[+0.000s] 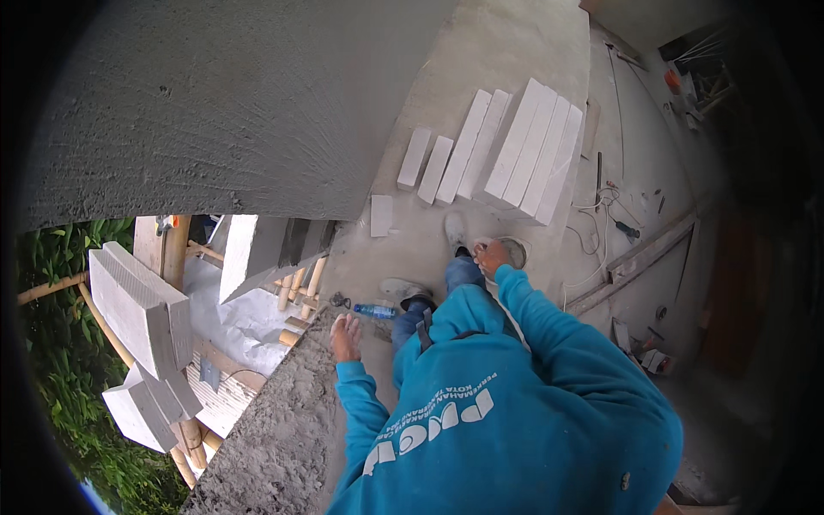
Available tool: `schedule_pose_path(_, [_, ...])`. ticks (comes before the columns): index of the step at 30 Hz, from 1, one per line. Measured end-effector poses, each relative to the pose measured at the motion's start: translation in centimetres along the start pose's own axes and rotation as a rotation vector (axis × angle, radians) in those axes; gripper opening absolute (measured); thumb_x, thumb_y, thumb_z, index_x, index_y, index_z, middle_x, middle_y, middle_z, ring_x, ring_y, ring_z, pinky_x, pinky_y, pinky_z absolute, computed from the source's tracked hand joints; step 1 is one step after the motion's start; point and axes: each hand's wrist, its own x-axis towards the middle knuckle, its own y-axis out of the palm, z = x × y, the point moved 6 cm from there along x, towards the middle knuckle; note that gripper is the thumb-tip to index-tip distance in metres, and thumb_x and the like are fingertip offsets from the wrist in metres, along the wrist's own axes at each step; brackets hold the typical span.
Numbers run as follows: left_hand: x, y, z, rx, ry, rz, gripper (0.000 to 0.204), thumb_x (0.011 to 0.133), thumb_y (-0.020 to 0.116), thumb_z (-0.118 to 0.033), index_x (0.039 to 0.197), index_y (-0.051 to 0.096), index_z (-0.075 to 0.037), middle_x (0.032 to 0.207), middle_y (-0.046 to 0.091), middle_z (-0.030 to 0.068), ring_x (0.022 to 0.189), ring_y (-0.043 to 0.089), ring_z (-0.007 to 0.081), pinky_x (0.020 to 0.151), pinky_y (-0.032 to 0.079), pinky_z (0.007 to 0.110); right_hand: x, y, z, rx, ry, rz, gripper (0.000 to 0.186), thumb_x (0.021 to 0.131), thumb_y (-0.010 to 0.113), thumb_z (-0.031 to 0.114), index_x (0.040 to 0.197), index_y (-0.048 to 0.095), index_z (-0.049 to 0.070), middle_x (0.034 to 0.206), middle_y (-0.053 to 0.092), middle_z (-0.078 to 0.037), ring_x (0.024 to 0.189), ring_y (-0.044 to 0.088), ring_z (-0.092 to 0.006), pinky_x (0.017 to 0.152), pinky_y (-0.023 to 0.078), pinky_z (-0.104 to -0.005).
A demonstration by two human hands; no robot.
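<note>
My left hand (346, 337) is held out beside the rough mortar ledge (283, 421), its fingers stretched and pale with dust. It holds nothing that I can see. Near it, a clear plastic bottle with a blue label (375, 311) lies on its side by my left shoe (407, 288). My right hand (492, 257) is in front of my right knee with the fingers curled in. Whatever is in them, if anything, is too small to make out. Just right of that hand, a round grey container (514, 251) is partly hidden by my sleeve.
Pale blocks (524, 154) stand in a row on the floor ahead, with one small block (382, 215) apart. A grey plastered wall (197, 112) rises at the left. Beyond its opening, more blocks (137, 309) rest on bamboo scaffolding. A white cable (592, 266) and wooden boards (644, 249) lie right.
</note>
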Motion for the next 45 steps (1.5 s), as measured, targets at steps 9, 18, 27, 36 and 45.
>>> schedule_pose_path(9, [-2.6, 7.1, 4.2, 0.326, -0.057, -0.041, 0.06, 0.092, 0.065, -0.035, 0.139, 0.048, -0.002, 0.133, 0.058, 0.0154, 0.12, 0.058, 0.0327, 0.104, 0.043, 0.045, 18.9, -6.2, -7.4, -0.221, 0.111, -0.226, 0.059, 0.085, 0.064, 0.04, 0.125, 0.06, -0.003, 0.118, 0.065, -0.026, 0.114, 0.059, -0.0452, 0.101, 0.047, -0.0418])
schedule_pose_path(18, [-0.9, 17.9, 11.8, 0.971, 0.014, -0.154, 0.081, 0.083, 0.076, -0.039, 0.141, 0.041, 0.006, 0.14, 0.049, 0.0261, 0.128, 0.049, 0.0403, 0.108, 0.04, 0.045, 25.5, -6.9, -5.6, -0.138, 0.385, -0.592, 0.051, 0.087, 0.066, 0.029, 0.126, 0.054, -0.002, 0.114, 0.058, -0.027, 0.113, 0.054, -0.0421, 0.099, 0.045, -0.0472])
schedule_pose_path(27, [14.4, 59.0, 19.8, 1.569, 0.696, 0.51, 0.13, 0.062, 0.088, -0.045, 0.156, 0.007, -0.007, 0.158, 0.019, 0.0238, 0.146, 0.021, 0.0413, 0.118, 0.022, 0.056, 19.4, -12.7, -10.5, -0.078, 0.098, -0.323, 0.051, 0.089, 0.065, 0.018, 0.133, 0.048, -0.001, 0.124, 0.055, -0.024, 0.115, 0.054, -0.0378, 0.099, 0.044, -0.0451])
schedule_pose_path(36, [19.5, 61.5, 22.4, 1.573, 0.677, 0.835, 0.146, 0.048, 0.093, -0.049, 0.157, 0.004, -0.012, 0.152, 0.035, 0.0224, 0.138, 0.038, 0.0418, 0.114, 0.031, 0.055, 16.6, -15.7, -14.9, 0.077, 0.226, -0.291, 0.053, 0.094, 0.063, 0.019, 0.14, 0.044, 0.0, 0.119, 0.06, -0.019, 0.101, 0.063, -0.0286, 0.086, 0.052, -0.0391])
schedule_pose_path(45, [20.4, 61.1, 19.1, 1.469, 0.549, 0.574, 0.123, 0.061, 0.088, -0.027, 0.154, 0.01, -0.004, 0.135, 0.048, 0.0265, 0.124, 0.05, 0.043, 0.105, 0.042, 0.048, 16.8, -14.7, -15.4, 0.319, 0.228, -0.262, 0.055, 0.094, 0.061, 0.014, 0.144, 0.04, 0.005, 0.116, 0.064, -0.019, 0.106, 0.062, -0.0273, 0.09, 0.05, -0.0378])
